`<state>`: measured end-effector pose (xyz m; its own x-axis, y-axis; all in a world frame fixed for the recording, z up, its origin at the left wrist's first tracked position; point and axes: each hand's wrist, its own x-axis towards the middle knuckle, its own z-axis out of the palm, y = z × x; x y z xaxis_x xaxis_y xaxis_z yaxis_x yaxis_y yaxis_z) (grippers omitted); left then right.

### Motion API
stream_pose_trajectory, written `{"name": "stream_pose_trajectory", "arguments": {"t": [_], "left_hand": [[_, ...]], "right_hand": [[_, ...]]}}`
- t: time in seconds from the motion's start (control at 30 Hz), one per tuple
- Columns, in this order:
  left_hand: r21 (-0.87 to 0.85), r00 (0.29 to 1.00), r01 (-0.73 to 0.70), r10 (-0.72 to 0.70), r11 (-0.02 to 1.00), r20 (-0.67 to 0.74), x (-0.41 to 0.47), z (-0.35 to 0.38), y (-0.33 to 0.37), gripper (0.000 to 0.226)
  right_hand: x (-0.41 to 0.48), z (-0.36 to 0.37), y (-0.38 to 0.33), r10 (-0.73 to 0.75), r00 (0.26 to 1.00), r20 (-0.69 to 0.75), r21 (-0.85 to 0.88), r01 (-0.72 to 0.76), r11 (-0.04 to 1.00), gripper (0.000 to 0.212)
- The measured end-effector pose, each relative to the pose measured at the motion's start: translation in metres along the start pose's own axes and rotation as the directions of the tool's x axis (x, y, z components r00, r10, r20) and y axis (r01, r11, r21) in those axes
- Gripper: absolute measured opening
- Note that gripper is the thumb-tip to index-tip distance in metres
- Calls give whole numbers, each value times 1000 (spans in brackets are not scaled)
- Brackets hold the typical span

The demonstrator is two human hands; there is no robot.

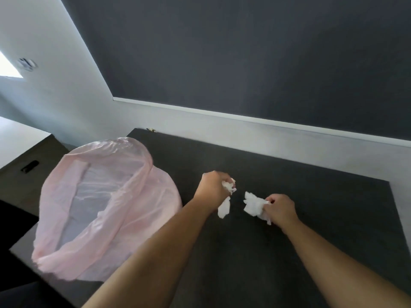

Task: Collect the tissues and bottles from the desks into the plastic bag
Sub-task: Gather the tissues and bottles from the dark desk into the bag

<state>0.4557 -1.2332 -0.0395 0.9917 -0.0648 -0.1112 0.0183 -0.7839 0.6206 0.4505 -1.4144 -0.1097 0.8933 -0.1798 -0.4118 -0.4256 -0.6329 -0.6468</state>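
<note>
1. Far left: a second, lower surface [13, 183] stands apart from the main one. A small black object [30, 166] lies on it.
2. Plastic bag [106, 203]: pink, translucent, thin, creased. It lies on the left part of the dark surface [322, 230] with its mouth open towards the camera. Its lower left portion overhangs the surface's left edge.
3. Left hand [213, 187]: positioned just right of the bag and raised a little over the surface. The fingers are curled and clamped on a crumpled white tissue [225, 206], with a loose tail hanging below the fist.
4. Right hand [281, 207]: near the left hand but apart from it. The fingers are clamped on a second crumpled white tissue [252, 204], which bulges out to the left of the fist. The two tissues do not touch.
5. Edges: the surface's far edge runs close to the white wall [289, 138]. Its far right corner sits well beyond the right hand.
6. Open room: bare surface extends behind both hands, to the right of the right hand, and between the forearms.
7. Above: a dark panel [244, 52] covers the upper wall.
</note>
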Motion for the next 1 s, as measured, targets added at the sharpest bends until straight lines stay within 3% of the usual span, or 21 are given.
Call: {"name": "stream_pose_trajectory", "arguments": {"t": [0.07, 0.17, 0.3, 0.37, 0.47, 0.57, 0.67, 0.7, 0.77, 0.8, 0.87, 0.93, 1.0], "left_hand": [[-12, 989, -142, 142, 990, -47, -11, -33, 38, 20], [40, 937, -309, 311, 950, -157, -32, -89, 82, 24], [152, 793, -360, 388, 921, -471, -81, -175, 83, 24], [136, 725, -263, 288, 955, -625, -107, -215, 63, 21], [7, 646, 29, -13, 1000, -763, -140, -254, 3, 18], [-80, 636, 288, -253, 954, -729, -162, -258, -62, 18], [-200, 632, 379, -411, 904, -658, -168, -237, -109, 24], [-251, 649, 377, -448, 892, -615, -167, -229, -121, 28], [-308, 755, 364, -472, 879, -456, -164, -214, -138, 46], [-276, 809, 358, -444, 892, -385, -163, -208, -144, 55], [-145, 837, 344, -373, 928, -399, -165, -208, -157, 56], [30, 785, 387, -312, 922, -535, -171, -214, -167, 43], [196, 761, 492, -310, 848, -571, -179, -219, -180, 31]], "right_hand": [[-6, -24, -17, -8, 994, -107, 90, 18, 996, 22], [-27, -53, -76, -99, 959, -267, 230, 163, 960, 24], [-89, -66, -180, -326, 855, -403, 373, 478, 795, 12], [-124, -57, -221, -475, 760, -443, 354, 635, 686, 7], [-170, -24, -261, -699, 578, -422, 173, 808, 563, 6], [-196, 23, -281, -841, 447, -305, -42, 876, 480, 16], [-196, 66, -284, -933, 353, -69, -446, 825, 346, 25], [-193, 75, -283, -926, 375, 31, -548, 782, 298, 32], [-185, 81, -280, -880, 451, 148, -628, 731, 268, 54], [-182, 79, -279, -876, 461, 141, -635, 721, 277, 58], [-181, 74, -276, -902, 428, 49, -633, 712, 304, 51], [-184, 71, -267, -870, 481, -106, -560, 694, 452, 38], [-190, 78, -252, -732, 655, -191, -379, 638, 670, 34]]}}
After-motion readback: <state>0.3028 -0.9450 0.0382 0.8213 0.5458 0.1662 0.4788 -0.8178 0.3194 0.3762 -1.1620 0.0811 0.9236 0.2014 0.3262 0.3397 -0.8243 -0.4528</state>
